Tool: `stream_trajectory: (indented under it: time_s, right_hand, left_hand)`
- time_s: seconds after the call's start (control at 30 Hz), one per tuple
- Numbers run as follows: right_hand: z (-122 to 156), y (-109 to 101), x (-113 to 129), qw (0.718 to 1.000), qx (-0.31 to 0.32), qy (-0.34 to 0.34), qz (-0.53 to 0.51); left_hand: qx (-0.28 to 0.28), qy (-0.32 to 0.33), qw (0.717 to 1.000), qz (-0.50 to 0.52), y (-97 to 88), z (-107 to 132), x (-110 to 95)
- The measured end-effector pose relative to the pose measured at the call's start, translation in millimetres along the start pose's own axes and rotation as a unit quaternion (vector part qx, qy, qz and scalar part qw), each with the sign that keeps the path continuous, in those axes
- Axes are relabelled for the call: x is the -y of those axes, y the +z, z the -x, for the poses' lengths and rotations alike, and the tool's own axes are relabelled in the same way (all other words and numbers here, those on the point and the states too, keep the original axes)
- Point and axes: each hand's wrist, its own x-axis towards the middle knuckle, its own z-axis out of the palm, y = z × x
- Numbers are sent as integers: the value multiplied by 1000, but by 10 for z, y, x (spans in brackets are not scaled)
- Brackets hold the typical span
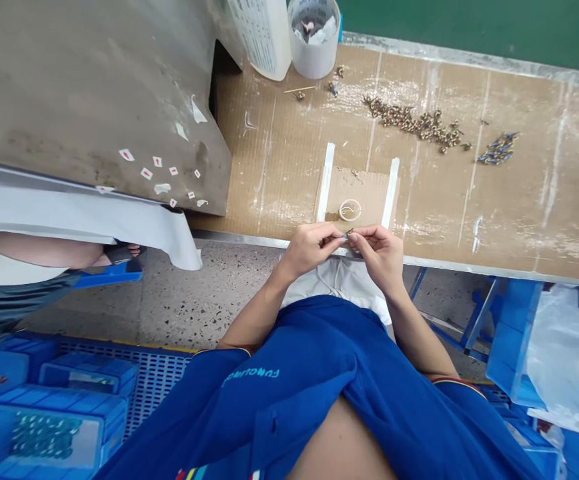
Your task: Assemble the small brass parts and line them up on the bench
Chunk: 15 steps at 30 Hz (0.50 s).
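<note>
My left hand (312,245) and my right hand (380,252) meet at the near edge of the cardboard-covered bench (519,200). Both pinch one small metal part (348,233) between their fingertips; its exact shape is too small to tell. Just beyond them a small round white cap (350,210) lies on a cardboard patch (357,190) held down by two white tape strips. Farther back lies a long heap of small brass parts (414,123), and to its right a small bunch of blue-tipped parts (497,150).
A white plastic cup (313,37) and a white perforated container (262,33) stand at the bench's back left. A grey machine cover (84,100) fills the left. Another person's leg (34,253) shows at the far left. Blue crates (44,413) and a clear plastic bag (569,360) sit on the floor.
</note>
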Motion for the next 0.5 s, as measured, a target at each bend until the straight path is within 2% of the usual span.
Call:
stream_trajectory:
  time_s: [0.3, 0.5]
  right_hand:
    - [10, -41, -18, 998, 36, -19, 47]
    - [0, -91, 63, 993, 62, -34, 97]
  left_hand:
    - [20, 32, 999, -5, -37, 2, 8]
    - [30, 28, 999, -15, -25, 17, 29]
